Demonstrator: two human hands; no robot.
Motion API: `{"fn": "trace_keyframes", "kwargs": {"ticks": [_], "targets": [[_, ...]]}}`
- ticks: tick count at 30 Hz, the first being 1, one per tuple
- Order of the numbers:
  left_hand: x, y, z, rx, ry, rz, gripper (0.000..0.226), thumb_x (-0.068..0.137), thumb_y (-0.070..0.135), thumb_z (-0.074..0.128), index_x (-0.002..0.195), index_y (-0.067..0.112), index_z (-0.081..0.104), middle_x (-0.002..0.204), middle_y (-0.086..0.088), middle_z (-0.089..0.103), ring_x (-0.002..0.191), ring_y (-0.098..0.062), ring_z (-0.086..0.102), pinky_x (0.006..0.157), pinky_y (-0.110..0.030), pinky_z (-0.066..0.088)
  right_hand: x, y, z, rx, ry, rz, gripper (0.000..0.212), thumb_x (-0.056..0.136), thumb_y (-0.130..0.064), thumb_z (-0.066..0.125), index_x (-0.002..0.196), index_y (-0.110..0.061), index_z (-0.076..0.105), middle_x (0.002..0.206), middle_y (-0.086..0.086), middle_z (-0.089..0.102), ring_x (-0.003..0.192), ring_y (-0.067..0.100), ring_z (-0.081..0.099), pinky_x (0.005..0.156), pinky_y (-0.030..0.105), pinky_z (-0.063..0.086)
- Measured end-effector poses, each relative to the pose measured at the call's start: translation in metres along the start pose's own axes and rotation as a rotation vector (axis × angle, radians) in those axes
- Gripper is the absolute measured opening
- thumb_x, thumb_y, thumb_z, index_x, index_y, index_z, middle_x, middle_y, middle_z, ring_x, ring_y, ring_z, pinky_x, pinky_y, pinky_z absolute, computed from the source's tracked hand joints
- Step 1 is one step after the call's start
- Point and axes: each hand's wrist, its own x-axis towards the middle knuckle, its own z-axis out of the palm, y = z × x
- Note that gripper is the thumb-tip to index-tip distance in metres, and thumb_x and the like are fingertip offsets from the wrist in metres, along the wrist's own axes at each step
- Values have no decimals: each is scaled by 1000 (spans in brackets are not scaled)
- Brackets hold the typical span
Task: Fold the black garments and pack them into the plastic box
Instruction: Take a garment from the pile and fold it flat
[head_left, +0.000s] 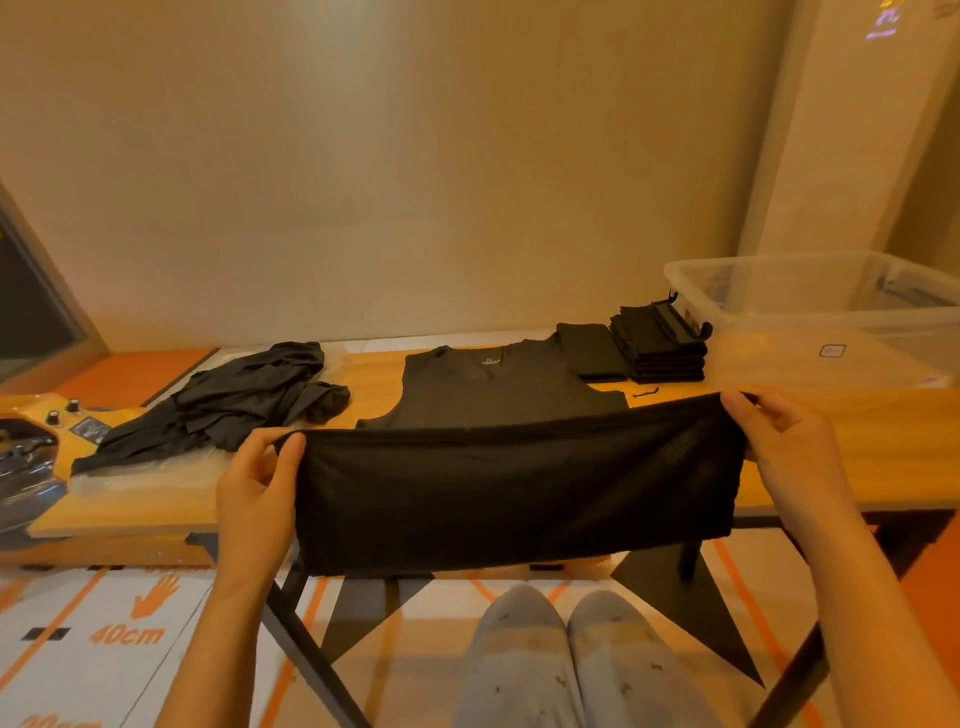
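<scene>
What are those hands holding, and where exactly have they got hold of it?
A black top: the left hand and right hand each pinch one end of its raised near edge.

Left hand (254, 483), right hand (784, 441), both forearms (228, 623) bare, light grey dark-specked trousers (524, 670)

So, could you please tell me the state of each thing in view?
Left hand: pinches vest's hem.
Right hand: pinches vest's hem.
Vest: top flat on table, hem lifted.
Heap of garments: unfolded.
Stack of garments: folded.
Plastic box: open, no garments visible inside.
</scene>
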Motion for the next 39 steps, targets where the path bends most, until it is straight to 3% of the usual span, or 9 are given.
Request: {"fn": "trace_keyframes", "kwargs": {"ticks": [7, 11, 15, 21, 24, 28, 30, 33, 39], "targets": [[144, -15, 64, 151, -24, 16, 18, 98, 26, 52, 105, 12, 62, 92, 4, 62, 79, 0, 56, 69, -18, 43, 152, 4, 61, -331, 6, -139, 27, 96, -28, 56, 94, -4, 70, 89, 13, 68, 86, 25, 62, 80, 41, 49], [231, -48, 126, 297, -72, -3, 24, 99, 25, 51, 108, 5, 61, 97, -2, 59, 86, -16, 54, 77, -30, 43, 248, 28, 109, -616, 31, -211, 29, 98, -25, 52, 96, 0, 68, 91, 16, 65, 87, 32, 60, 69, 36, 44], [273, -107, 181, 582, -231, -120, 25, 99, 26, 49, 109, 6, 60, 103, -17, 65, 90, -33, 59, 73, -38, 46, 306, 83, 153, -1040, -33, -167, 21, 98, -12, 49, 92, 0, 66, 92, 17, 64, 83, 34, 59, 58, 33, 38], [284, -144, 211, 755, -267, -119, 26, 100, 25, 47, 106, 3, 60, 98, -19, 64, 86, -34, 59, 68, -38, 44, 336, 119, 168, -1292, -15, -171, 15, 94, -2, 51, 87, -4, 64, 80, 11, 61, 64, 26, 49, 44, 27, 22], [286, -147, 214, 767, -204, -124, 26, 101, 26, 43, 103, 3, 56, 96, -19, 62, 85, -37, 58, 68, -42, 46, 339, 117, 171, -1292, 31, -199, 13, 98, -7, 50, 95, -4, 62, 85, 14, 63, 75, 32, 59, 52, 30, 33], [284, -145, 217, 636, -321, -225, 24, 101, 26, 45, 114, 7, 50, 101, -18, 62, 75, -32, 60, 72, -42, 51, 331, 112, 180, -1188, -53, -164, 24, 100, -20, 46, 117, -4, 52, 107, 18, 61, 93, 35, 59, 62, 35, 40], [275, -134, 215, 543, -349, -291, 37, 100, 25, 49, 132, 8, 42, 117, -19, 58, 92, -34, 63, 82, -41, 50, 319, 104, 183, -1155, -112, -125, 41, 100, -31, 46, 132, -5, 43, 124, 18, 52, 110, 34, 52, 73, 40, 45], [247, -109, 206, 584, -299, -137, 51, 98, 25, 51, 143, 6, 34, 142, -19, 41, 128, -34, 42, 103, -43, 38, 286, 88, 184, -1151, -136, -228, 46, 99, -35, 46, 134, -6, 43, 131, 15, 48, 120, 29, 45, 90, 38, 44], [137, -56, 168, 557, -565, 7, 60, 100, 37, 44, 152, 19, 21, 159, -2, 19, 147, -18, 13, 119, -38, 17, 165, 60, 182, -1019, -385, -355, 50, 100, -40, 42, 144, -17, 39, 153, 2, 31, 145, 17, 19, 115, 34, 20]]}}
